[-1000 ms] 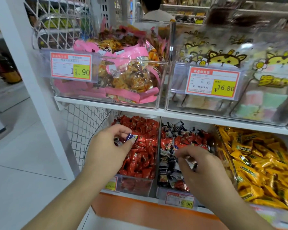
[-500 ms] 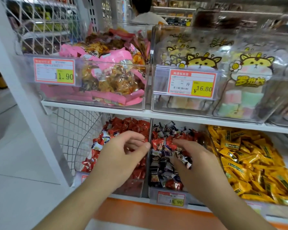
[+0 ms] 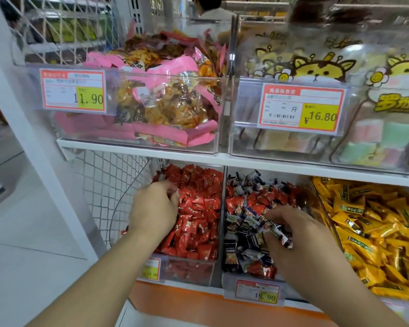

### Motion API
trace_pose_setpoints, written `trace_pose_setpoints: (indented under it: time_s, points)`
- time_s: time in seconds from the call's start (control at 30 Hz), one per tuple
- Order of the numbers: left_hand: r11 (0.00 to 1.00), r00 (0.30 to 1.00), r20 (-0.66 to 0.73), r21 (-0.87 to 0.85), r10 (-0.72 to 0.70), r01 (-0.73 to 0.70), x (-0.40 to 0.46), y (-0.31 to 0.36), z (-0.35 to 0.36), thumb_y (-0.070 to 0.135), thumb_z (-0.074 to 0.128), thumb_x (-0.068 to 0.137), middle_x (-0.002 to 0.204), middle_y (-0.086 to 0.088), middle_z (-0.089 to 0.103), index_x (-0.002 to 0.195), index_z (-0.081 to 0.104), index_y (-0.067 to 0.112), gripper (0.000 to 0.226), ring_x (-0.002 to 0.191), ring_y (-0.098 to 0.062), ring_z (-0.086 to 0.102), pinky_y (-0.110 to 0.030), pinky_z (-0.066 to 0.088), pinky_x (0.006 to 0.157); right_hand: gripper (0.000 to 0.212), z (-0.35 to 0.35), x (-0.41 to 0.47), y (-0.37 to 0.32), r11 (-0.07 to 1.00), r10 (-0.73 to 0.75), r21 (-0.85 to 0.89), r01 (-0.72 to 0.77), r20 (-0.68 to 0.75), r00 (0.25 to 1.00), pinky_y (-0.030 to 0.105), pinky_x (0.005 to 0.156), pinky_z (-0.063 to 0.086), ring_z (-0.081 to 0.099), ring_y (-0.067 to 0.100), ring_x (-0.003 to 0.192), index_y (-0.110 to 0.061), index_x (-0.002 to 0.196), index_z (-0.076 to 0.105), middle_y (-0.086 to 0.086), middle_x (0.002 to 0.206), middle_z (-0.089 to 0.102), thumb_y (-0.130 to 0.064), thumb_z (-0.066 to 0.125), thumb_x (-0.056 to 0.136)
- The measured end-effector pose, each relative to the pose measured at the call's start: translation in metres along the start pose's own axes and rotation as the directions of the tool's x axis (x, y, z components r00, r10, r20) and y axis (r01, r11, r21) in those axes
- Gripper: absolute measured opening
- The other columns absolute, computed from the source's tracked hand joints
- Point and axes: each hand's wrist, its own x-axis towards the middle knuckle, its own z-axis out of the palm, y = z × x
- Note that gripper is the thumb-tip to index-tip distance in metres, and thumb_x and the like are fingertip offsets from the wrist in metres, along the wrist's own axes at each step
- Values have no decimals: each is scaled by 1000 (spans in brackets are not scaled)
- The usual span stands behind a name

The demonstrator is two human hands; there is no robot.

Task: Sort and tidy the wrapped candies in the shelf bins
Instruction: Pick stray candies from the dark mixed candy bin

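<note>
Red candies [image 3: 196, 208] fill the left bin, where the left hand [image 3: 154, 206] curls, contents unclear. The right hand [image 3: 291, 230] pinches dark candies [image 3: 243, 234] in the mixed bin; next, pulling strays.

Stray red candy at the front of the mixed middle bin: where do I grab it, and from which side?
Pinch the red candy across its puffed middle, coming down from above and from the front. It lies on top of the pile against the middle bin front wall, so the sides are crowded by dark wrappers. The right hand is nearest but already holds a candy; the left hand is in the red bin.
</note>
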Motion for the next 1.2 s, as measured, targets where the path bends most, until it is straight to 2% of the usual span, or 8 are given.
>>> trace_pose_setpoints:
  time_s: [0.13, 0.27, 0.43, 0.57, 0.8, 0.97, 1.1, 1.2]
  points:
    - [998, 992, 120, -56, 45, -39, -3, -4, -6, 16, 70, 96, 100, 20, 71, 96, 80, 36, 22, 95, -3, 62, -19, 46, 89, 29, 2, 2, 0, 1000, 15, -3, -15, 9, 1000, 7, 77, 35, 52, 2, 106, -36, 122, 60, -23, 113, 55, -25, 68, 96]
    - [994, 996, 72, -96, 61, -54, 0, -10, -9, 12, 71, 95, 107, 13, 71, 114, 75, 30, 27, 99, -7, 65, -23, 49, 87, 27, 5, 1, -3, 1000, 5, 15, -5, 31, 1000, 4, 65, 35, 52, -4, 82, -37, 119, 58, -22, 113, 54, -24, 66, 97]
    - [998, 998, 43, -46, 35, -33, 8, -7, -5, 26, 74, 94, 112, 5, 74, 120, 74, 23, 27, 100, -14, 68, -24, 50, 85, 24, 7, -4, -7, 1000, -13, -4, 13, 35, 999, 2, 71, 39, 52, -1, 99, -35, 114, 62, -21, 114, 59, -21, 67, 96]
    - [1000, 996, 87, 9, 2, -2, 12, -8, 2, 38, 75, 92, 120, -2, 72, 127, 71, 27, 38, 112, -22, 65, -35, 56, 95, 25, 8, -2, -6, 1000, -13, -10, 13, 44, 999, 3, 71, 40, 52, 0, 97, -37, 112, 62, -20, 115, 60, -20, 68, 95]
    - [997, 985, 169, 80, -21, 8, 15, -8, 3, 37, 69, 97, 130, -15, 60, 135, 66, 35, 38, 130, -30, 48, -39, 46, 107, 27, 9, 2, -6, 1000, -9, -15, 9, 47, 999, 5, 68, 40, 51, 1, 94, -39, 111, 62, -20, 112, 58, -18, 68, 95]
    - [1000, 996, 87, -18, 16, -15, 15, -13, 5, 24, 77, 90, 103, 4, 70, 101, 71, 34, 16, 102, -17, 64, -32, 55, 87, 28, 9, 1, -5, 1000, -10, -3, 10, 41, 999, 1, 72, 36, 50, -3, 99, -40, 111, 62, -23, 114, 59, -18, 69, 94]
    - [997, 999, 27, -77, 31, -29, 11, -8, -1, 14, 79, 87, 84, 17, 67, 84, 69, 31, 19, 80, 2, 61, -10, 42, 65, 27, 8, -1, -7, 1000, -16, 7, 16, 32, 999, 3, 70, 39, 54, 0, 98, -37, 109, 63, -20, 113, 62, -16, 69, 93]
    - [991, 997, -29, -112, 71, -74, 1, 3, -14, 18, 80, 87, 80, 18, 68, 83, 71, 31, 16, 76, 4, 62, -8, 40, 61, 27, 7, -2, -7, 1000, -23, -8, 23, 33, 999, 3, 70, 40, 54, 0, 100, -35, 110, 63, -20, 114, 62, -16, 69, 93]
